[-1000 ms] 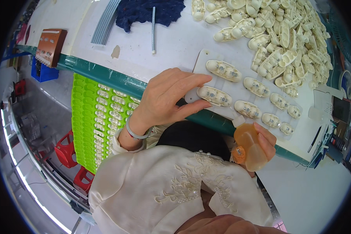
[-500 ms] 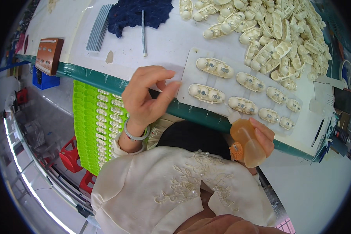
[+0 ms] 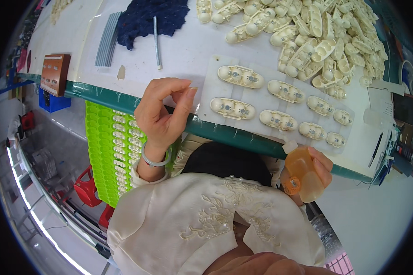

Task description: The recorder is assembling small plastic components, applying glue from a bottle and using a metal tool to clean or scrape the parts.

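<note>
Left fingers [image 3: 182, 108] narrow, can't tell whether tips meet | right fingers [image 3: 322, 162] wrapped round amber bottle [image 3: 299, 164] | leftmost cream shell [image 3: 232, 108] right of left fingers, the nearer pair; long axis roughly left-to-right

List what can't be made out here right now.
Right hand: palm mostly hidden behind the bottle, head view.
Shell pile: cut off by the top edge, head view; lower pieces covered by upper ones.
Cloth: cut off by the top edge, head view.
Green tray: partly hidden by the table edge and left sleeve, head view.
</note>
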Tool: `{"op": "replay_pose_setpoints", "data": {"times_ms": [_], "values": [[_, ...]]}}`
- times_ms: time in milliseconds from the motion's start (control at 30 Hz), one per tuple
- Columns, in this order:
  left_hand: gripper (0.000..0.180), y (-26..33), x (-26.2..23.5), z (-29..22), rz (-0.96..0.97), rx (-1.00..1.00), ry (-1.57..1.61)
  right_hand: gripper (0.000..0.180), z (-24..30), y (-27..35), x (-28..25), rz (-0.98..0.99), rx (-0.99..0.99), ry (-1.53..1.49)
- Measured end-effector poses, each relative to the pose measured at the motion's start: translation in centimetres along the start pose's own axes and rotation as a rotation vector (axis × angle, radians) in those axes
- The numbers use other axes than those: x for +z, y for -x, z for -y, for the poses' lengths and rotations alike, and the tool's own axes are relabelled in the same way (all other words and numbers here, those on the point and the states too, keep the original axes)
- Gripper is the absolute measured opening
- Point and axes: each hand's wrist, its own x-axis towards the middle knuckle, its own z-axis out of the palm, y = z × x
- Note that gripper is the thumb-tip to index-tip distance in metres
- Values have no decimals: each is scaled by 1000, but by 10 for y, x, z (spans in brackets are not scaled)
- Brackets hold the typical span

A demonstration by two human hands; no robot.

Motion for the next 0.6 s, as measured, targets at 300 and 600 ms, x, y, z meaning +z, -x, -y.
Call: {"op": "replay_pose_setpoints", "data": {"times_ms": [300,600], "values": [[17,-2,3,-1,36,-25,-28,38,-7,4,-8,59,47,-97],[16,-2,2,-3,53,-47,-63,31,-11,1,-5,47,41,-114]]}}
